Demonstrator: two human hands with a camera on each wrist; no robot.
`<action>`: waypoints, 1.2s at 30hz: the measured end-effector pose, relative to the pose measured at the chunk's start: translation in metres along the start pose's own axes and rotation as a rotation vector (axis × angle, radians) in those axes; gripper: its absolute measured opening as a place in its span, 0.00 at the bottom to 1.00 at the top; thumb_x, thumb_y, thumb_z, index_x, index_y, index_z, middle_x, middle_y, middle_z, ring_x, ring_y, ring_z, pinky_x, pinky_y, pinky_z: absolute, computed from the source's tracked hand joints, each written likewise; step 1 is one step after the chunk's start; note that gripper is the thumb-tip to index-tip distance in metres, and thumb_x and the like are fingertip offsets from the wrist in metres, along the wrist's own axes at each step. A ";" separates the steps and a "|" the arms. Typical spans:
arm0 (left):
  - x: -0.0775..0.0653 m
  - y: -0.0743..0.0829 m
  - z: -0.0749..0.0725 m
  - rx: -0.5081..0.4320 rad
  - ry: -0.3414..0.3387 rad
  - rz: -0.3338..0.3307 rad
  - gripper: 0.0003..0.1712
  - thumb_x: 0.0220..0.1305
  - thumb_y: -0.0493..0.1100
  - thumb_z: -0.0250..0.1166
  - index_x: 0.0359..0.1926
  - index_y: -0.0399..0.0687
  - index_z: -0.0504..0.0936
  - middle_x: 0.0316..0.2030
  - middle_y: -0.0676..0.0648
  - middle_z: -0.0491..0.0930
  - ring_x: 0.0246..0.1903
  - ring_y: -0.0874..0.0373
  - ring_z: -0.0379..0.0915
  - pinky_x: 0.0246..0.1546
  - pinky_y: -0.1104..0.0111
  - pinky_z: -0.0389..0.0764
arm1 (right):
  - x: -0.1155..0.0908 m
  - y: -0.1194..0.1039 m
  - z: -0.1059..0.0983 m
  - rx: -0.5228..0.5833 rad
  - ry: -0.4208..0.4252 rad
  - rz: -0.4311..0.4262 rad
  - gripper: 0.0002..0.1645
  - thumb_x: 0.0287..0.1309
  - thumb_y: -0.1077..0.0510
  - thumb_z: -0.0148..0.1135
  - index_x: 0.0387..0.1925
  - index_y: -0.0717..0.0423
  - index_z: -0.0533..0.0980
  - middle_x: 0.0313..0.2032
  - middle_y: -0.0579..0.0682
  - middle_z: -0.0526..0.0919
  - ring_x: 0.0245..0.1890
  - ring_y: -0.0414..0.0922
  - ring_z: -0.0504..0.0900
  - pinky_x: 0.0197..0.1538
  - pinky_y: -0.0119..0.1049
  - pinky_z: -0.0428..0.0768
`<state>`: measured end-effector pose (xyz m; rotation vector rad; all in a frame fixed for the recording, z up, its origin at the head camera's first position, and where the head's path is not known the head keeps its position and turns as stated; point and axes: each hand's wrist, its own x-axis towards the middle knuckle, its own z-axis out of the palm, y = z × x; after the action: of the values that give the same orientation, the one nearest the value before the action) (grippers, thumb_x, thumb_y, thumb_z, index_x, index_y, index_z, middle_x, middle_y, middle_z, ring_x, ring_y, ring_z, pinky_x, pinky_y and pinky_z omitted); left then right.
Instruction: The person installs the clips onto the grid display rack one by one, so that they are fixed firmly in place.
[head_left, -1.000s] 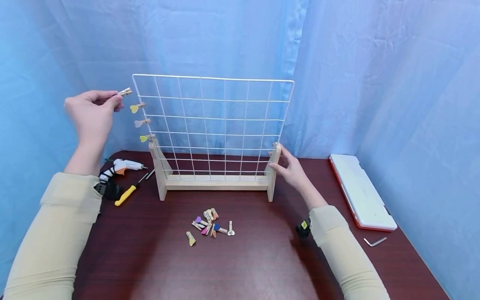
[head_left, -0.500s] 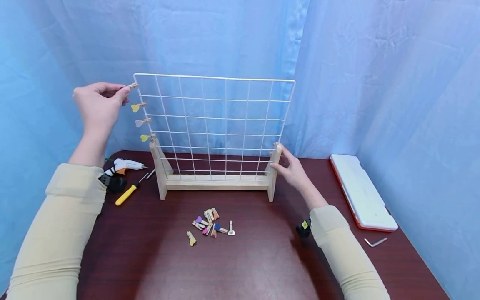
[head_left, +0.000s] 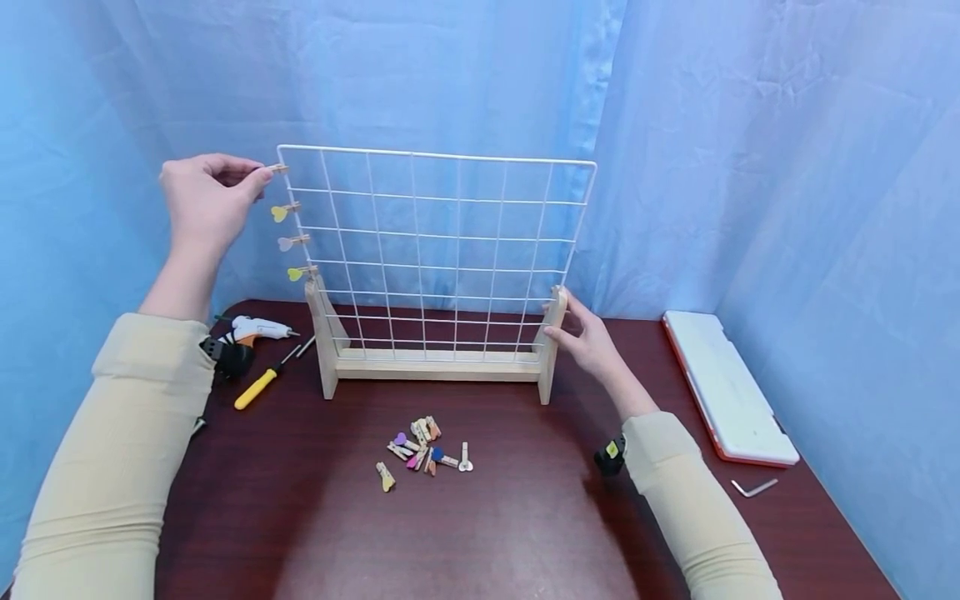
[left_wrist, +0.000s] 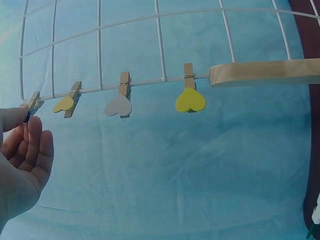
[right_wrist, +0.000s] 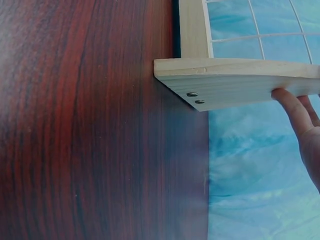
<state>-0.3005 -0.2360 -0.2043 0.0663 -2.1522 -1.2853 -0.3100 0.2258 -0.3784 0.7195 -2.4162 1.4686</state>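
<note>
One clip (left_wrist: 34, 101) moved to grid (head_left: 457, 238), three heart clips (left_wrist: 118, 106) below

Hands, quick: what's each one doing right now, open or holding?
Left hand: closed, pinching a clothespin at the wire grid.
Right hand: closed, gripping the wooden side panel.

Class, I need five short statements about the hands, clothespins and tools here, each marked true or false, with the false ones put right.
1. The left hand pinches a clothespin near the wire grid's upper left corner. True.
2. Both hands hold clothespins. False: the right hand grips the wooden stand.
3. Three heart clothespins are clipped along the grid's left edge. True.
4. The screwdriver's handle is red. False: the screwdriver has a yellow handle.
5. Loose clothespins lie on the table. True.
</note>
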 end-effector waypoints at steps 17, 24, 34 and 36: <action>-0.018 -0.012 0.002 0.072 0.102 0.104 0.30 0.45 0.58 0.65 0.54 0.63 0.74 0.46 0.53 0.76 0.34 0.73 0.67 0.35 0.81 0.69 | 0.004 0.002 0.000 0.029 -0.017 0.010 0.38 0.53 0.64 0.59 0.64 0.46 0.58 0.51 0.58 0.74 0.48 0.55 0.74 0.37 0.32 0.79; -0.078 -0.030 0.017 0.155 0.021 0.364 0.22 0.48 0.48 0.68 0.47 0.48 0.80 0.36 0.47 0.79 0.29 0.63 0.68 0.28 0.81 0.67 | 0.006 0.005 0.002 0.023 -0.030 0.010 0.38 0.54 0.65 0.58 0.64 0.45 0.57 0.51 0.58 0.73 0.48 0.54 0.74 0.36 0.34 0.79; -0.156 -0.079 0.050 0.282 -0.398 0.383 0.25 0.46 0.44 0.70 0.48 0.45 0.77 0.35 0.46 0.78 0.35 0.54 0.72 0.34 0.59 0.72 | 0.002 0.000 -0.001 -0.009 -0.018 -0.005 0.38 0.52 0.64 0.60 0.64 0.45 0.58 0.50 0.59 0.74 0.49 0.54 0.74 0.40 0.40 0.79; -0.168 -0.087 0.058 0.288 -0.480 0.353 0.26 0.46 0.45 0.70 0.48 0.45 0.76 0.35 0.46 0.78 0.38 0.52 0.71 0.39 0.57 0.72 | 0.001 -0.002 -0.003 -0.014 -0.015 -0.009 0.38 0.52 0.65 0.59 0.64 0.45 0.58 0.50 0.60 0.74 0.49 0.54 0.75 0.40 0.40 0.78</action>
<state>-0.2187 -0.1786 -0.3748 -0.5315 -2.5891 -0.8383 -0.3103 0.2274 -0.3751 0.7392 -2.4287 1.4466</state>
